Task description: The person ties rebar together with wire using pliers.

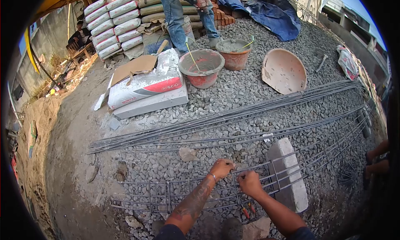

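Note:
A long rebar cage (193,195) of thin bars and stirrups crosses in front of me above the gravel. My left hand (223,168), with a bracelet at the wrist, is at the cage's far bars, its fingers bent together. Close by on the right, my right hand (250,183) is closed in a pinch beside a stirrup. Whatever sits between the fingers of either hand is too small to make out. Pliers (246,212) with red-orange handles lie below my right hand. A pale concrete block (288,175) stands under the cage to the right.
Loose rebar (200,122) lies beyond the cage. Farther back are a mortar bag (146,90), two mortar buckets (202,79) (234,60), a tan basin (283,73) and stacked bags (112,25). A person in jeans (173,21) stands there; another person's limbs (377,158) show at right.

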A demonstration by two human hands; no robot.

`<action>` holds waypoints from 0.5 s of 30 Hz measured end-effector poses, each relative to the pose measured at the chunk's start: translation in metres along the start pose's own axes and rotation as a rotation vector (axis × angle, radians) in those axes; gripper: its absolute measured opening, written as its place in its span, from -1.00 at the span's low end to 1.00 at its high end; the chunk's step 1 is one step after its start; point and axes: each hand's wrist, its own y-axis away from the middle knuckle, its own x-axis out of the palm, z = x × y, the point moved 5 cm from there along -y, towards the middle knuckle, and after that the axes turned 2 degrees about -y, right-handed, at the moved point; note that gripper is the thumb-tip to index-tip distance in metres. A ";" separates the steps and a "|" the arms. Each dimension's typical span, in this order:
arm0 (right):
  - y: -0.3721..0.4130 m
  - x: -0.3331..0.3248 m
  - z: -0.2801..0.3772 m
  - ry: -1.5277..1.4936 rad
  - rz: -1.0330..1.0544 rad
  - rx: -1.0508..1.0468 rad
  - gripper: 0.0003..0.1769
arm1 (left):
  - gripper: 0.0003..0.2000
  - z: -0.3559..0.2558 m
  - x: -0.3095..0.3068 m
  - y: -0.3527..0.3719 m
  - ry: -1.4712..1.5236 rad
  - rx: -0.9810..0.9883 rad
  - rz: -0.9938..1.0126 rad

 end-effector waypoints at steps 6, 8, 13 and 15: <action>-0.011 0.008 -0.009 0.165 0.006 -0.116 -0.82 | -0.83 0.001 0.000 0.001 0.063 0.043 -0.015; -0.010 0.006 -0.002 0.197 -0.048 -0.197 -0.83 | -0.86 0.003 -0.002 0.000 0.216 0.004 -0.027; -0.005 0.002 0.005 0.110 -0.065 -0.235 -0.84 | -0.83 -0.002 -0.005 0.005 0.395 -0.068 -0.018; 0.003 0.001 0.013 0.100 -0.026 -0.198 -0.79 | -0.79 -0.009 -0.006 0.011 0.412 -0.065 0.008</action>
